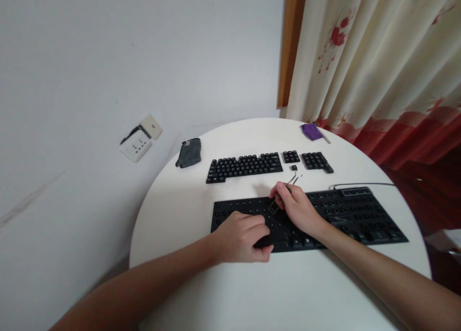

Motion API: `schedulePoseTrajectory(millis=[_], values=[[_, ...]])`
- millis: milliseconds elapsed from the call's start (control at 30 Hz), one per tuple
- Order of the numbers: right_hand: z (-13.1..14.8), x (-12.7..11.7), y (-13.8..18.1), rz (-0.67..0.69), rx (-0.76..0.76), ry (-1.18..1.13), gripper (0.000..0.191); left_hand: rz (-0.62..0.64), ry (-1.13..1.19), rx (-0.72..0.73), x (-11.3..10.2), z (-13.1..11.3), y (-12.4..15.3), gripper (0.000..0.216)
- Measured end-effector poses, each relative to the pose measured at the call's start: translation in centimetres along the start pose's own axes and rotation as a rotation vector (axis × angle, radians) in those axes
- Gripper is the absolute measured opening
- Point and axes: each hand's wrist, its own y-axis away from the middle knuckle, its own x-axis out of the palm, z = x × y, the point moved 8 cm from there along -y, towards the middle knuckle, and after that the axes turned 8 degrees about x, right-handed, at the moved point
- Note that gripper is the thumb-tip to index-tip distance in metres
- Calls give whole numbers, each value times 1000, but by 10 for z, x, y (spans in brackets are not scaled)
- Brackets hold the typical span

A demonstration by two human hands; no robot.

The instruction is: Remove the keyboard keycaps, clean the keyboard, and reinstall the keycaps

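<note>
A black keyboard lies on the table, most of its keycaps off and bare stems showing on the left. My left hand is closed over its front edge, thumb low and fingers curled on top. Whether a loose key is also pinched there is hidden. Just above the keyboard's middle, my right hand grips a wire keycap puller. One end of the puller points down to the keys, while its thin hooked wires stick out past the fingers on the far side.
Removed keycaps lie in rows behind the keyboard, with a number-pad group, a smaller group and one single keycap. A dark pouch, a purple brush-like item and the keyboard's cable rest on the round white table.
</note>
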Motion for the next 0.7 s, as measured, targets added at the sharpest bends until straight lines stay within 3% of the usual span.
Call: schedulePoseTrajectory(millis=[167, 300, 533, 700], values=[[-1, 0, -1, 1, 12, -29, 53, -112, 212, -19, -22, 5, -2, 8], [-3, -4, -2, -26, 28, -13, 51, -392, 358, -320, -45, 54, 14, 12], [-5, -4, -3, -14, -3, -55, 51, -357, 221, -637, -35, 126, 34, 17], [-11, -4, -5, -21, 36, -53, 54, -369, 166, -634, -40, 141, 39, 16]])
